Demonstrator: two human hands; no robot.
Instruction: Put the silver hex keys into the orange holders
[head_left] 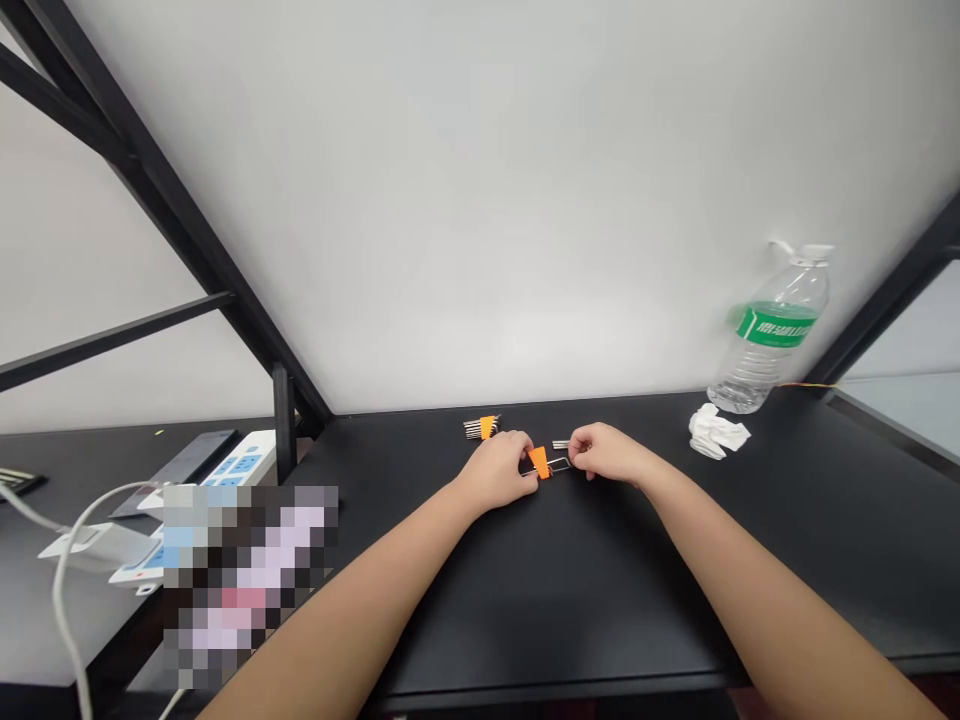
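Observation:
My left hand (499,470) grips an orange hex key holder (539,462) at the middle of the black table, with its fingers closed around the left side. A few thin metal hex keys (559,465) stick out of the holder toward the right. Just beside their bent ends, my right hand (606,452) is closed in a pinch on what looks like a hex key, mostly hidden by the fingers. Short metal keys (561,444) lie behind, partly covered by the right hand. A second orange holder (487,427) full of hex keys rests behind my left hand.
At the back right stands a large clear bottle (772,335) with a green label, near a crumpled white tissue (718,432). To the left are a power strip (244,462), white cables (64,600) and a blurred patch. A pale wall (525,200) rises behind the table (570,600).

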